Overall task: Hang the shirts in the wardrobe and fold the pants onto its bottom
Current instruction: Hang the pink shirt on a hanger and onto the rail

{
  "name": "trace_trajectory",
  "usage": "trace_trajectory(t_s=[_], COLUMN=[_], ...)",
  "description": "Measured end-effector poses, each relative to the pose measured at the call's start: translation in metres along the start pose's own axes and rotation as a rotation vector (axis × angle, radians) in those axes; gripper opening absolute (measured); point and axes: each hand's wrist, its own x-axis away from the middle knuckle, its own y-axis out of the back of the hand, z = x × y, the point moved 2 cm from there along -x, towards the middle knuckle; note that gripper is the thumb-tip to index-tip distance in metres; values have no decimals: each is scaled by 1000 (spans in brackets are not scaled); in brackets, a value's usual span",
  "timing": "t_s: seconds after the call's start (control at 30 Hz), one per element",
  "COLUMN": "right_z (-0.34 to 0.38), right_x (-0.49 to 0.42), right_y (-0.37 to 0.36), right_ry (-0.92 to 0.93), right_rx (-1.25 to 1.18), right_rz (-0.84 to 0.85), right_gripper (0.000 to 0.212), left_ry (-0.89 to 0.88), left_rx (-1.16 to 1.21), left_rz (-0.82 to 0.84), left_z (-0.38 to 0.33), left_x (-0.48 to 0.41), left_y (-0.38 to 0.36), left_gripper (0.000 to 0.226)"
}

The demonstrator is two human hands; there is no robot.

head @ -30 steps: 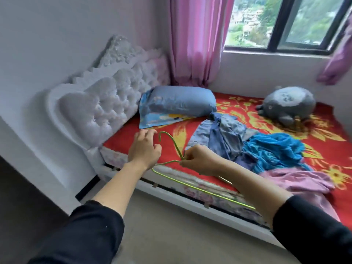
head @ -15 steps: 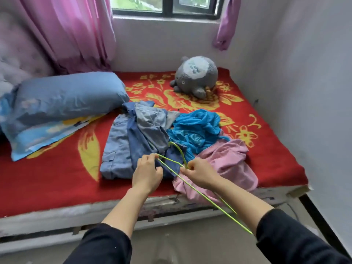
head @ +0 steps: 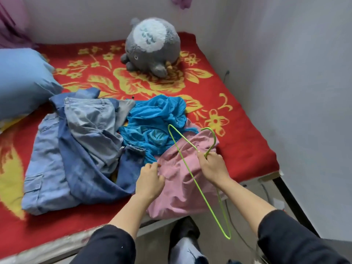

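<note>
1. Two hands busy: right hand [head: 213, 168] grips the green hanger [head: 190, 174] by its neck. Left hand [head: 150, 181] curls on the pink garment [head: 177, 197], crumpled at the bed [head: 238, 149] edge; we cannot tell if it pinches.
2. We'd find the collar first, then feed one hanger shoulder in.

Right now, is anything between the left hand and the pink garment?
Nothing visible: the left hand touches the pink garment at its left edge. The green hanger, gripped by the right hand, crosses the cloth farther right.
</note>
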Motion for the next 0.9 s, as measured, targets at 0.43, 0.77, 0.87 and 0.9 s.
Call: trace_trajectory(t_s=[0.43, 0.77, 0.87, 0.9], right_z=[-110, -155, -156, -155], right_x=[-168, -176, -175, -176], right_y=[-22, -96, -109, -113], right_ry=[-41, -204, -226, -246], right_rx=[37, -8, -93, -114], right_rz=[143, 320, 324, 331], right_gripper=[22, 12, 27, 30], left_ry=[417, 497, 476, 459], left_rx=[52, -38, -110, -110], left_rz=[233, 237, 321, 339], left_z=[-17, 48, 60, 58], left_x=[-117, -175, -183, -185], left_y=[-133, -155, -155, -152], left_gripper=[37, 65, 44, 21])
